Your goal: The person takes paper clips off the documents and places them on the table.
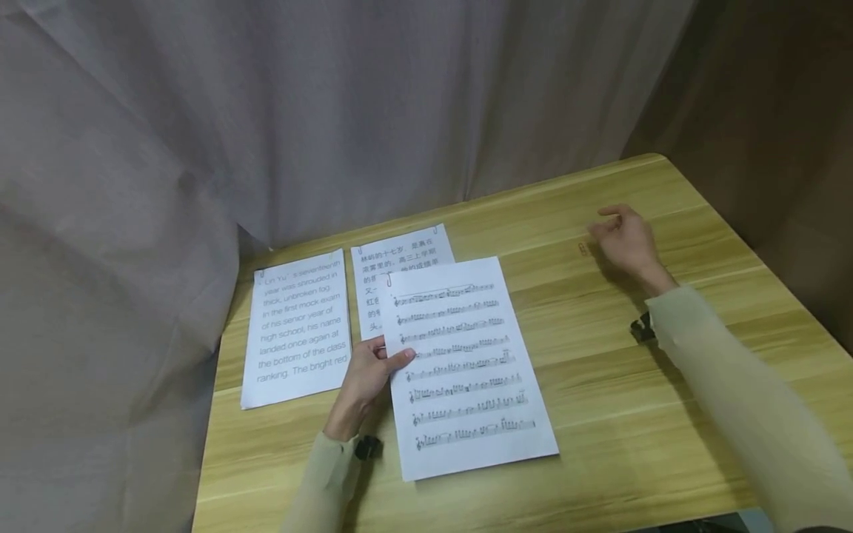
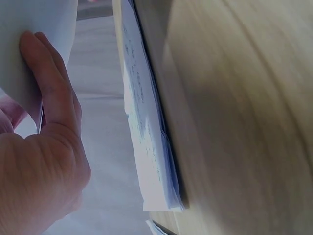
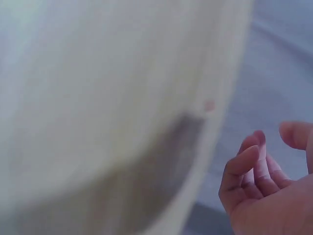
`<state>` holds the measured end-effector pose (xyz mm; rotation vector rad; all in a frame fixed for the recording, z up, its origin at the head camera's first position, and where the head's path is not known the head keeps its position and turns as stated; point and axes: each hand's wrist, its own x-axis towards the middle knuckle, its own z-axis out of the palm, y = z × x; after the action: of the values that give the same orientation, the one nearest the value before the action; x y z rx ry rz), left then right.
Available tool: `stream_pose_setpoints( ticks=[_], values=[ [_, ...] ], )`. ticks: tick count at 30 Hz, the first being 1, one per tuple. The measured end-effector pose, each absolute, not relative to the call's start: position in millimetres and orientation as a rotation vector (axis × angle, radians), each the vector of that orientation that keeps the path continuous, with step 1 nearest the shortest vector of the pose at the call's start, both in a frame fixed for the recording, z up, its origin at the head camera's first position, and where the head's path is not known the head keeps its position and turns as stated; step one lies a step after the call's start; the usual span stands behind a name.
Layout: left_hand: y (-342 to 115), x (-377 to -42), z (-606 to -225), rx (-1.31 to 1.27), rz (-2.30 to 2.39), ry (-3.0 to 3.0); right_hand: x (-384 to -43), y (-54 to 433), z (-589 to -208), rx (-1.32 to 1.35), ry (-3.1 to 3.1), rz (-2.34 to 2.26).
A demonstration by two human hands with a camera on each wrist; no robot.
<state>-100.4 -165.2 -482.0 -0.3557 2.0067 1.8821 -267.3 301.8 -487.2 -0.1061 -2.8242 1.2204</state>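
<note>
My left hand (image 1: 365,376) grips a clipped set of sheet music (image 1: 466,385) by its left edge, thumb on the front. In the left wrist view, the fingers (image 2: 51,83) lie spread against the back of the sheet music (image 2: 36,19), raised above the table. A paper clip (image 1: 389,280) sits at its top left corner. Behind it, a set of pages with Chinese text (image 1: 406,248) is partly covered. Over the table's far right part hovers my right hand (image 1: 625,240), its fingers (image 3: 239,166) loosely curled around nothing.
Clipped pages with English text (image 1: 296,333) lie at the left of the wooden table (image 1: 600,444). A small reddish mark (image 1: 583,249) shows on the tabletop near the right hand. Grey curtains (image 1: 366,111) hang along the back and left edges. Dark bands circle both wrists.
</note>
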Motion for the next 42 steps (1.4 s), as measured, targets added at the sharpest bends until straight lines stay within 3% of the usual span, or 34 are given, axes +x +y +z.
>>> stream_pose_setpoints(
  ticks=[8,13,26,42],
  values=[
    [-156,-96,-478,-0.263,1.907,1.967,-234,226,-421,0.152,-2.682,1.364],
    [-145,-91,-478,-0.156,1.915,1.916,-218,171,-403,0.370,-2.674,1.482],
    [-130,-83,-480,-0.127,1.841,1.920,-206,83,-412,0.821,-2.885,1.367],
    [-127,-79,-485,-0.101,1.844,1.899,-202,67,-429,0.794,-2.932,1.394]
  ],
)
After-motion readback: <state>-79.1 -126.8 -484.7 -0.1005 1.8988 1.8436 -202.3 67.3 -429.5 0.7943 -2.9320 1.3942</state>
